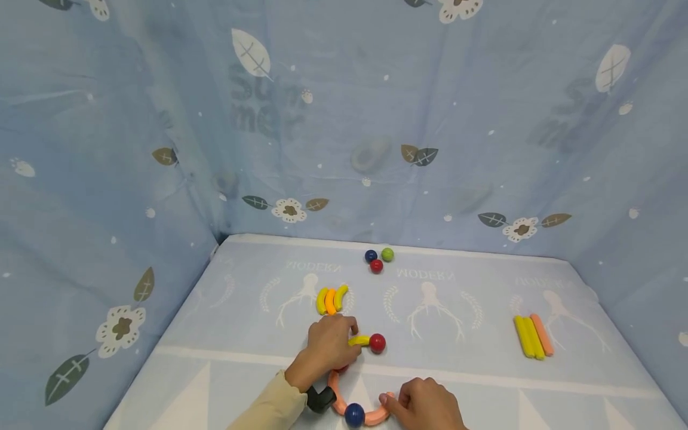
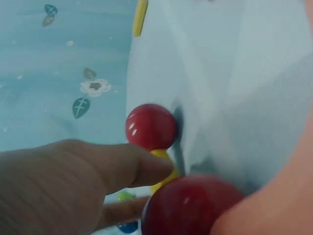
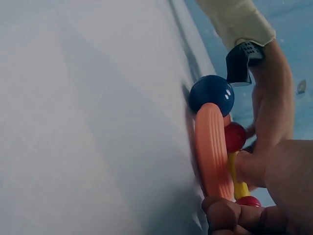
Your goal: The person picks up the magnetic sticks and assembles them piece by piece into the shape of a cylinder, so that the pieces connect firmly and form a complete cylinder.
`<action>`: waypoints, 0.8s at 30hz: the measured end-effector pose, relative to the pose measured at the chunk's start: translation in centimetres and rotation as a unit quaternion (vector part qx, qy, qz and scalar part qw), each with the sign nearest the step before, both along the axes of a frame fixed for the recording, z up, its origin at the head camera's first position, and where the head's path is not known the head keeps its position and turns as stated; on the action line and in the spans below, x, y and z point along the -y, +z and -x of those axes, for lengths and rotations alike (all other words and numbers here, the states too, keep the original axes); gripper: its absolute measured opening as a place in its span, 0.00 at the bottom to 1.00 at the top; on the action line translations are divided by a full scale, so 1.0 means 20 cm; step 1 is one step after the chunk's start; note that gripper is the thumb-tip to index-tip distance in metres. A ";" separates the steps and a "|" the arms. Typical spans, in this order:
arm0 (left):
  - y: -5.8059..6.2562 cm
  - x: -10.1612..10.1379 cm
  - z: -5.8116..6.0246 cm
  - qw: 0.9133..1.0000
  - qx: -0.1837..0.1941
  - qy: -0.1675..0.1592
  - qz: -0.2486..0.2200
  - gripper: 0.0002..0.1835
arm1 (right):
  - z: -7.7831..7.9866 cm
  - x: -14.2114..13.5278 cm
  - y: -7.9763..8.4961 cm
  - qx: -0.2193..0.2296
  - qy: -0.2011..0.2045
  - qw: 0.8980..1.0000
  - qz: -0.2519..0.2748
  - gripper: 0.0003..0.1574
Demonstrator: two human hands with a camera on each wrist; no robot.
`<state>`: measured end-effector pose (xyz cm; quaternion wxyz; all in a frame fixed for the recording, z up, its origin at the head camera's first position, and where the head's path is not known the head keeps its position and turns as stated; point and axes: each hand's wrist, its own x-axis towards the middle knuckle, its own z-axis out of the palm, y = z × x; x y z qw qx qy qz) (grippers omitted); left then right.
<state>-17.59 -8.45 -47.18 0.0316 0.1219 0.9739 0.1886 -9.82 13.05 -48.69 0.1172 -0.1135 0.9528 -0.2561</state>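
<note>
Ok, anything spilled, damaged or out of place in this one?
Nothing stands out: the loose balls, curved sticks and straight sticks sit in neat groups, and the joined pieces show no visible damage, though the left hand hides part.

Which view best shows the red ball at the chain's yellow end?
The left wrist view: the red ball appears large, nearly whole. The head view shows it whole but small; in the right wrist view, fingers partly hide it.

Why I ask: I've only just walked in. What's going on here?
A person's left hand grips a red ball beside a yellow piece with another red ball at its far end. The right hand holds a coral curved piece that meets a blue ball. Three straight sticks lie apart, to the right.
</note>
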 end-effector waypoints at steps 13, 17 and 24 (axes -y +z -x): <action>-0.03 0.00 0.04 0.997 -0.009 -0.065 -0.032 0.05 | 0.05 0.03 -0.02 -0.007 0.006 0.999 0.047 0.26; -0.03 0.01 0.03 0.996 -0.003 -0.080 -0.035 0.06 | 0.07 0.03 -0.03 -0.030 -0.002 0.999 0.036 0.23; -0.03 0.01 0.00 0.995 0.001 -0.089 -0.035 0.06 | 0.10 0.02 -0.03 -0.067 -0.008 0.998 0.011 0.21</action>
